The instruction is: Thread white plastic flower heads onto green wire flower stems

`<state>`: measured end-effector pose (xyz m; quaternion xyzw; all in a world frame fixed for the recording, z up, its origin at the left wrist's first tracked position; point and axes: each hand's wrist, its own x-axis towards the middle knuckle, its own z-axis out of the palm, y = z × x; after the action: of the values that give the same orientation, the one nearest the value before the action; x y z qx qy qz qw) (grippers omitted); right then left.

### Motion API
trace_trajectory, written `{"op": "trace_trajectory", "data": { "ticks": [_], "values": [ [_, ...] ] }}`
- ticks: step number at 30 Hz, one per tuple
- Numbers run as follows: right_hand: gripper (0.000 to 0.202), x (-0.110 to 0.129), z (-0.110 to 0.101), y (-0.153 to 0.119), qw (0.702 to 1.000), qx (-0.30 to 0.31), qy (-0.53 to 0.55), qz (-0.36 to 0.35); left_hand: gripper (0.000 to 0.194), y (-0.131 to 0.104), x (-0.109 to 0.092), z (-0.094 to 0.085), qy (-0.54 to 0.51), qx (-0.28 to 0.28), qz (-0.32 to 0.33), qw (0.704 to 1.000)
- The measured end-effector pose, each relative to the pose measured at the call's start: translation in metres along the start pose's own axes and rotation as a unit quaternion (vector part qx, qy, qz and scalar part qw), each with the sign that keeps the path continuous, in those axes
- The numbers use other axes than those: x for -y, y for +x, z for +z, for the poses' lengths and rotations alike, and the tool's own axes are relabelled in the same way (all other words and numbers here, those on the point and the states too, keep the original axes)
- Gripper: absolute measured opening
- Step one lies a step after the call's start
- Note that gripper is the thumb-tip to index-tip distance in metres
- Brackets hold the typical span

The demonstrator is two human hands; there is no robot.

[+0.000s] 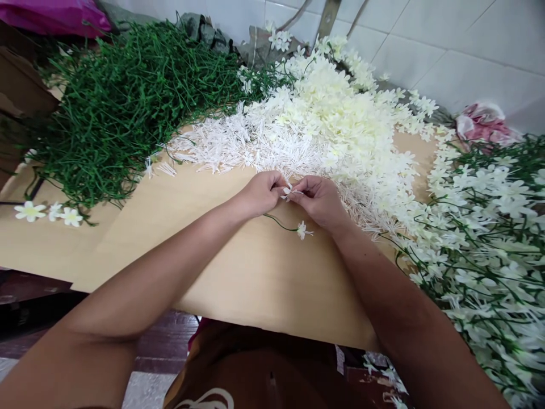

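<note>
Over the front of the piled parts, my left hand (264,192) and my right hand (320,199) meet, fingertips pinched close together. Between them is a small white artificial flower (288,191), partly covered by the fingers. A green stem (276,221) comes out below my left hand and ends in another white flower (302,230), which hangs just above the cardboard (238,267). Both hands are closed. Just beyond the fingertips lies a heap of thin white sticks (238,142), and behind it a large heap of cream-white blossoms (340,102).
A big tangle of green stems (140,102) fills the back left. Assembled white flowers (489,227) crowd the right side. Several loose flowers (30,212) lie at the far left. A pink-and-white cloth (487,125) sits by the tiled wall (426,40).
</note>
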<state>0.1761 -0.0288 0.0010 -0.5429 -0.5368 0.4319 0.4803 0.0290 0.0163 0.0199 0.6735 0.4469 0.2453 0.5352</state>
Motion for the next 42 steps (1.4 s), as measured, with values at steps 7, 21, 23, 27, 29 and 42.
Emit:
{"op": "trace_trajectory", "data": {
  "ticks": [7, 21, 23, 27, 29, 42],
  "values": [
    [0.033, -0.002, -0.003, 0.001, 1.0, 0.01, 0.015, -0.021, 0.013, 0.001, 0.004, -0.004, 0.002, 0.012, 0.024, 1.0],
    [0.04, 0.002, -0.01, 0.002, 0.995, 0.049, 0.085, -0.005, 0.026, -0.002, 0.005, -0.014, 0.044, 0.097, 0.098, 0.989],
    [0.041, 0.003, -0.009, 0.001, 0.995, 0.048, 0.088, 0.004, 0.028, -0.002, 0.006, -0.014, 0.033, 0.102, 0.1, 0.989],
    [0.04, 0.006, -0.009, 0.001, 0.995, 0.054, 0.084, 0.026, 0.028, -0.002, 0.006, -0.012, 0.015, 0.089, 0.091, 0.992],
    [0.041, 0.006, -0.01, 0.001, 0.995, 0.054, 0.079, 0.028, 0.027, -0.003, 0.006, -0.011, 0.007, 0.085, 0.086, 0.993],
    [0.043, 0.006, -0.008, 0.0, 0.988, 0.087, 0.125, 0.033, 0.032, -0.008, 0.003, -0.009, -0.047, 0.106, 0.082, 0.99]
  ]
}}
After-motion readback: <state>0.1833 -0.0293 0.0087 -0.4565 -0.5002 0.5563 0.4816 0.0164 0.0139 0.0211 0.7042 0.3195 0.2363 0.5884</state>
